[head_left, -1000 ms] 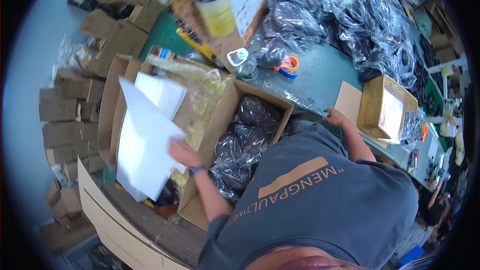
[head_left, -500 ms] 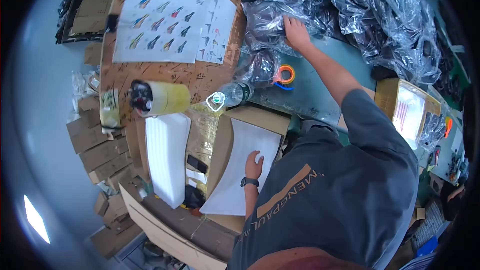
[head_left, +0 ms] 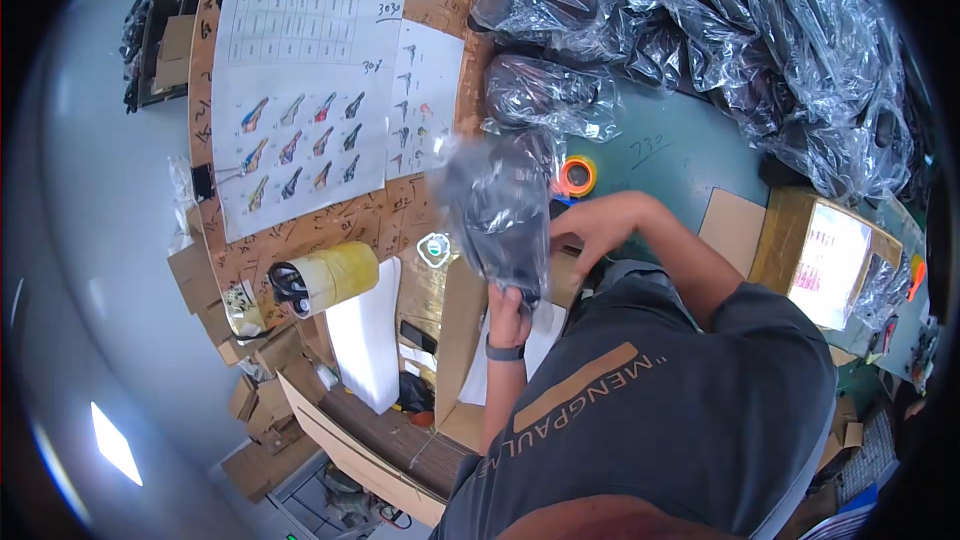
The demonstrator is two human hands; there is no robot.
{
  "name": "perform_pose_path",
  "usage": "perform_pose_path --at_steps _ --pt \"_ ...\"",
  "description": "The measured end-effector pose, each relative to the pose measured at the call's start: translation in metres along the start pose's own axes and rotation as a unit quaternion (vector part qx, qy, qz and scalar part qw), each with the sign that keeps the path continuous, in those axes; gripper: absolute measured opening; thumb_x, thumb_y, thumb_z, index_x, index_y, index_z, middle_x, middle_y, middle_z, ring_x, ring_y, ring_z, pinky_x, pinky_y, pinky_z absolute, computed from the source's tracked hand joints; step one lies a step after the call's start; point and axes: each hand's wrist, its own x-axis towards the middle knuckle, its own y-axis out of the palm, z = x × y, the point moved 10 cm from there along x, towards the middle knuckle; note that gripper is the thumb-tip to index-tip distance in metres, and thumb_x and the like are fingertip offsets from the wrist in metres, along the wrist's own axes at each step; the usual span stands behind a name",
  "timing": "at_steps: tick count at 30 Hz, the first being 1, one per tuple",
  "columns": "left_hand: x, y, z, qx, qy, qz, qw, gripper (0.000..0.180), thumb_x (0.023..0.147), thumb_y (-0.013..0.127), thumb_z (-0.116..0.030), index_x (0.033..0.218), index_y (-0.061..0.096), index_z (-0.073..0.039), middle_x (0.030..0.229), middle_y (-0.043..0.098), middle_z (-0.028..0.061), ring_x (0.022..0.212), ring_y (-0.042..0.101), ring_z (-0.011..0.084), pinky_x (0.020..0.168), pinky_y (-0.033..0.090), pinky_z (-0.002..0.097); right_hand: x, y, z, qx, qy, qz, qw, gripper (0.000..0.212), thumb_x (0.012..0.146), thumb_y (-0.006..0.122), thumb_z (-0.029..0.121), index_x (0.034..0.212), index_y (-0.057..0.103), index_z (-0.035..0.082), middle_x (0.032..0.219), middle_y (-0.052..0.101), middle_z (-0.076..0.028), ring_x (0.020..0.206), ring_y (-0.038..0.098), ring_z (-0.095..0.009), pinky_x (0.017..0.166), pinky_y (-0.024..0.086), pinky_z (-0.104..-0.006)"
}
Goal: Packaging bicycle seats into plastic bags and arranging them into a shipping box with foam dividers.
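A dark bicycle saddle [head_left: 498,210] in a clear plastic bag hangs above the open cardboard box [head_left: 455,365], slightly blurred. My left hand [head_left: 508,315] is closed round its narrow lower end. To the right of the saddle, my right hand [head_left: 605,223] is open with fingers curved and apart; whether a fingertip touches the bag I cannot tell. White sheet lining [head_left: 537,335] shows inside the box, partly covered by my left arm. Another bagged saddle [head_left: 550,98] lies on the green table beyond.
A heap of bagged dark saddles [head_left: 740,30] covers the back right. Orange tape rolls [head_left: 577,176] lie on the green table [head_left: 655,155]. To the left are a yellow cylinder [head_left: 345,278], white foam sheets [head_left: 365,345], a phone [head_left: 418,337] and printed charts [head_left: 310,90].
A bagged saddle has come from the far table to above the box, and my left hand now grips it. My right hand has drawn back from the bagged saddles towards me.
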Motion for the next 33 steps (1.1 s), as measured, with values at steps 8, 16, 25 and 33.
perform_pose_path --at_steps 8,16,25,33 --pt "-0.086 -0.022 0.02 0.182 -0.07 -0.031 0.98 0.102 0.073 0.098 -0.034 0.152 0.045 0.001 0.141 0.063 0.0118 0.129 0.061 0.0257 0.112 0.048 0.0424 0.072 -0.262 0.081 -0.542 -0.084 -0.508 0.664 0.099 0.078 0.088 0.019 0.163 0.038 0.009 0.149 0.056 -0.022 0.145 0.049 -0.04 0.125 0.036 -0.051" --pt "-0.142 -0.088 0.024 0.004 0.004 -0.035 0.999 0.128 0.066 0.097 -0.061 0.162 0.039 0.0 0.156 0.054 0.0142 0.139 0.056 0.0295 0.116 0.047 0.046 0.104 -0.278 0.02 -0.733 0.076 -0.388 0.553 0.042 0.085 0.079 0.022 0.122 0.063 0.014 0.125 0.064 -0.01 0.13 0.059 -0.031 0.124 0.031 -0.0586" --pt "-0.203 -0.171 0.023 -0.286 0.066 0.08 0.953 0.106 0.066 0.092 -0.035 0.156 0.043 -0.006 0.133 0.059 0.0116 0.114 0.064 0.0322 0.091 0.06 0.0508 -0.154 -0.08 0.002 -0.416 0.037 -0.649 0.637 0.058 0.081 0.091 0.028 0.13 0.068 0.006 0.117 0.076 -0.023 0.109 0.074 -0.041 0.092 0.058 -0.0457" --pt "-0.269 -0.3 0.052 -0.278 0.06 -0.054 0.957 0.102 0.066 0.09 -0.03 0.156 0.045 -0.008 0.134 0.061 0.0109 0.122 0.064 0.031 0.106 0.055 0.0506 -0.283 0.163 -0.239 -0.325 0.308 -0.561 0.696 0.082 0.068 0.092 0.023 0.136 0.055 -0.003 0.13 0.068 -0.024 0.122 0.065 -0.044 0.107 0.051 -0.0493"
